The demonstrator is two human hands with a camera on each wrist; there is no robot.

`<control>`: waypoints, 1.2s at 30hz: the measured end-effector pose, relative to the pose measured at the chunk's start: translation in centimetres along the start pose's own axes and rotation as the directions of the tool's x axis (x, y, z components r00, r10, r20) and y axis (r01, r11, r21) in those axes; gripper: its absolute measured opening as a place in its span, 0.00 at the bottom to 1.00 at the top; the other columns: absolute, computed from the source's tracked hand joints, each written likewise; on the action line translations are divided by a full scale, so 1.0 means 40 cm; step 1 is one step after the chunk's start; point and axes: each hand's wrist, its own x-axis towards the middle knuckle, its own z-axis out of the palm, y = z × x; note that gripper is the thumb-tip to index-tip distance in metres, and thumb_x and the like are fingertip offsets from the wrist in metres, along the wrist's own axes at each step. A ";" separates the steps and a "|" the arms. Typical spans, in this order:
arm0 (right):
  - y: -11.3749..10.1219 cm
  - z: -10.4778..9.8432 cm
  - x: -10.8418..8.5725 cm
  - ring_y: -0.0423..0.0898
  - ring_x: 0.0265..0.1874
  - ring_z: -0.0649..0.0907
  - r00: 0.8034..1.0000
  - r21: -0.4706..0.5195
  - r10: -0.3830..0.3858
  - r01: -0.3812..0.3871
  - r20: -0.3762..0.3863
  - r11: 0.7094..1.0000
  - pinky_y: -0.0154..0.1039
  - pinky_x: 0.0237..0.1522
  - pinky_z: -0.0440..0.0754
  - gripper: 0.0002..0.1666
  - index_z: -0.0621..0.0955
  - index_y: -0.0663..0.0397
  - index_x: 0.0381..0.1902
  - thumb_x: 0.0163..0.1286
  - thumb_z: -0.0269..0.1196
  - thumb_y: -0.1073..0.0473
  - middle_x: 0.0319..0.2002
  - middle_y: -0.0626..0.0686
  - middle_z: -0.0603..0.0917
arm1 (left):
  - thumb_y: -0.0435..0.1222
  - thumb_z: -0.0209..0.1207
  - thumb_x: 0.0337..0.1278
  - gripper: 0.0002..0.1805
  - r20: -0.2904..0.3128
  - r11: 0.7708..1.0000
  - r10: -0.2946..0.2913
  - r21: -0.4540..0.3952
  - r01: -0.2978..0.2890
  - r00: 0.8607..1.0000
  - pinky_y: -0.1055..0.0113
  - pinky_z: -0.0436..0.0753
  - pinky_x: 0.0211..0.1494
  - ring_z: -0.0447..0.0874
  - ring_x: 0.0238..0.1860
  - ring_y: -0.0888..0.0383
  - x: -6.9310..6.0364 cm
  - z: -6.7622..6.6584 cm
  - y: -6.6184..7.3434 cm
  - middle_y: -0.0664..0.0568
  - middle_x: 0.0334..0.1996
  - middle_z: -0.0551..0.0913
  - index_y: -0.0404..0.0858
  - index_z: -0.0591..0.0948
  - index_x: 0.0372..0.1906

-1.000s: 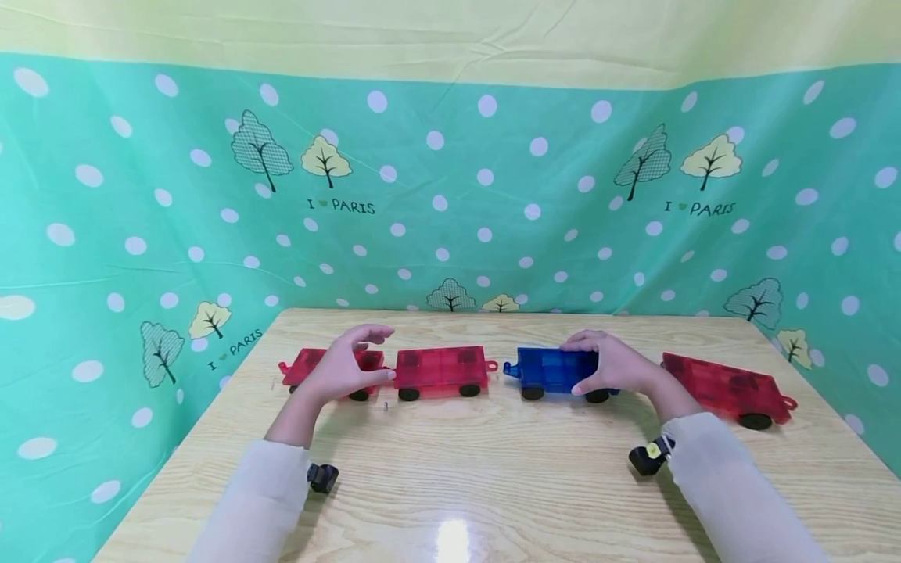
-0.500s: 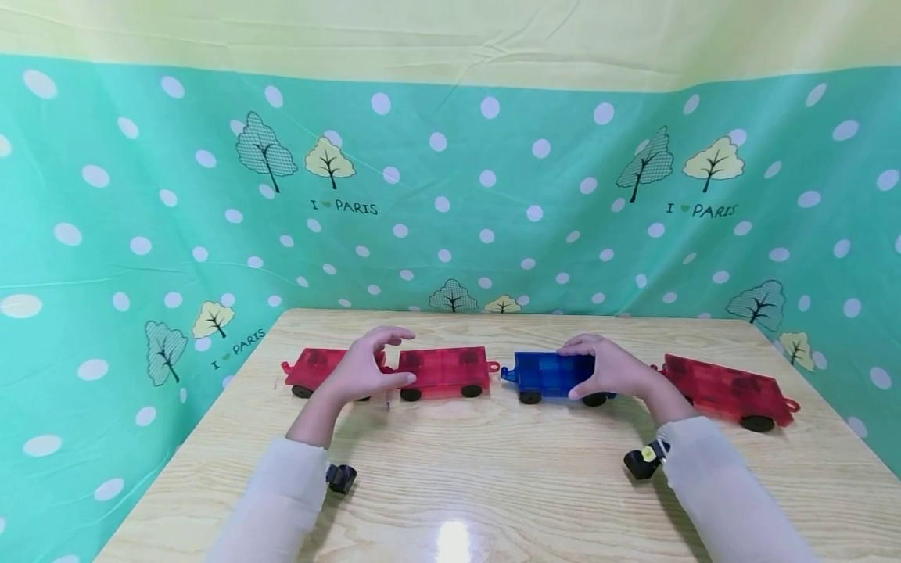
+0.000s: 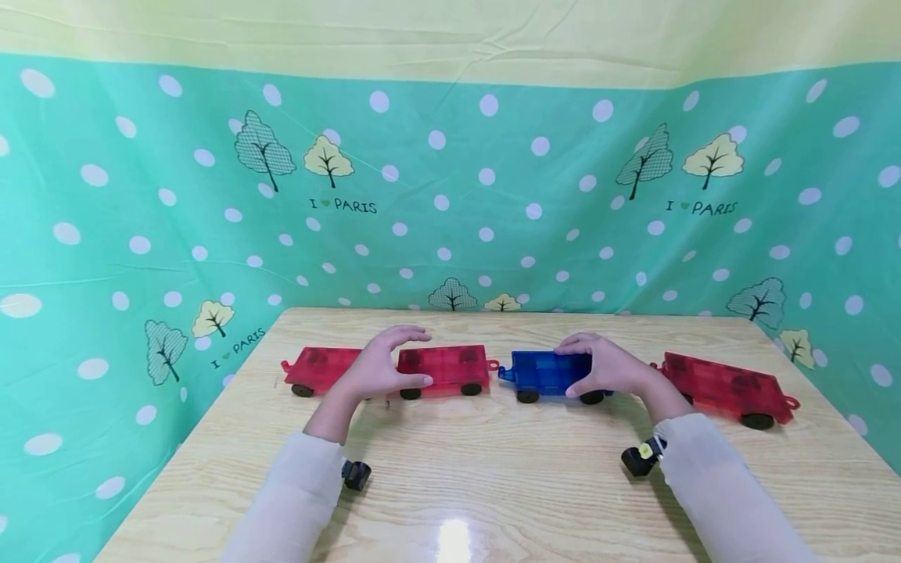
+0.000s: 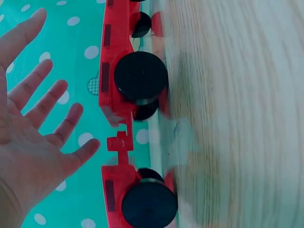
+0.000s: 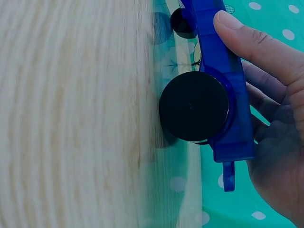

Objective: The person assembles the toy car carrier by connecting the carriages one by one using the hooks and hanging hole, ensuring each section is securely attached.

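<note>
Three boxy, translucent red wagons (image 3: 454, 371) and one blue wagon (image 3: 538, 374) set across a wood-grained table (image 3: 486, 461), round black wheels (image 4: 141, 76) beneath, my left hand (image 3: 380, 367) spread near the middle red one, my right hand (image 3: 611, 367) pinching the blue one.

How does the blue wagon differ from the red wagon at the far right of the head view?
The blue wagon is gripped by the right hand; the far-right red wagon is not held. In the head view, the blue wagon runs nearly straight across; the far-right red wagon slants. Both have black wheels.
</note>
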 end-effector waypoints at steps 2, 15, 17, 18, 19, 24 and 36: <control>-0.002 0.000 0.000 0.67 0.65 0.65 1.000 0.007 -0.002 0.002 0.004 1.000 0.67 0.62 0.64 0.43 0.78 0.58 0.62 0.48 0.79 0.50 0.63 0.64 0.71 | 0.48 0.75 0.42 0.37 0.004 1.000 0.005 0.028 -0.005 1.000 0.40 0.66 0.65 0.60 0.70 0.49 0.005 0.003 0.002 0.54 0.68 0.68 0.49 0.77 0.63; -0.002 -0.002 -0.001 0.67 0.65 0.65 1.000 -0.018 -0.007 0.008 0.015 1.000 0.68 0.61 0.64 0.44 0.77 0.58 0.63 0.49 0.79 0.50 0.63 0.64 0.70 | 0.51 0.77 0.37 0.44 0.132 0.987 -0.037 0.158 0.016 0.991 0.44 0.71 0.63 0.53 0.72 0.46 0.055 0.040 0.042 0.48 0.72 0.61 0.48 0.74 0.65; -0.002 -0.002 -0.001 0.67 0.64 0.65 1.000 -0.023 -0.006 0.006 0.015 1.000 0.68 0.61 0.64 0.44 0.77 0.58 0.63 0.49 0.79 0.50 0.63 0.64 0.71 | 0.52 0.77 0.36 0.45 0.144 0.983 -0.039 0.186 0.012 0.989 0.44 0.71 0.63 0.54 0.72 0.46 0.063 0.047 0.044 0.49 0.72 0.61 0.49 0.73 0.66; -0.001 -0.002 -0.001 0.67 0.64 0.65 1.000 -0.024 -0.007 0.007 0.014 1.000 0.68 0.61 0.64 0.44 0.77 0.58 0.63 0.49 0.79 0.50 0.63 0.64 0.71 | 0.52 0.77 0.35 0.46 0.148 0.981 -0.034 0.194 0.005 0.988 0.44 0.71 0.63 0.55 0.71 0.46 0.067 0.051 0.044 0.48 0.71 0.62 0.49 0.73 0.66; 0.000 -0.002 0.000 0.67 0.64 0.65 1.000 -0.026 -0.005 0.005 0.013 1.000 0.68 0.61 0.64 0.44 0.77 0.58 0.63 0.49 0.79 0.50 0.63 0.64 0.71 | 0.52 0.77 0.35 0.46 0.153 0.979 -0.031 0.202 -0.001 0.988 0.44 0.71 0.63 0.56 0.71 0.46 0.071 0.054 0.044 0.48 0.71 0.62 0.48 0.73 0.66; 0.005 -0.001 0.000 0.67 0.65 0.64 1.000 -0.029 -0.003 0.003 0.009 1.000 0.69 0.61 0.64 0.45 0.77 0.58 0.63 0.48 0.79 0.48 0.63 0.63 0.71 | 0.51 0.78 0.35 0.47 0.176 0.977 0.002 0.208 -0.039 0.984 0.44 0.69 0.64 0.58 0.69 0.46 0.085 0.070 0.041 0.48 0.69 0.65 0.45 0.73 0.67; 0.007 -0.002 -0.003 0.66 0.65 0.64 1.000 -0.016 -0.018 0.018 0.015 1.000 0.68 0.62 0.63 0.47 0.76 0.59 0.63 0.48 0.79 0.47 0.64 0.63 0.71 | 0.49 0.79 0.32 0.50 0.245 0.970 0.001 0.234 -0.060 0.970 0.47 0.69 0.64 0.61 0.67 0.47 0.114 0.090 0.036 0.49 0.67 0.68 0.45 0.73 0.69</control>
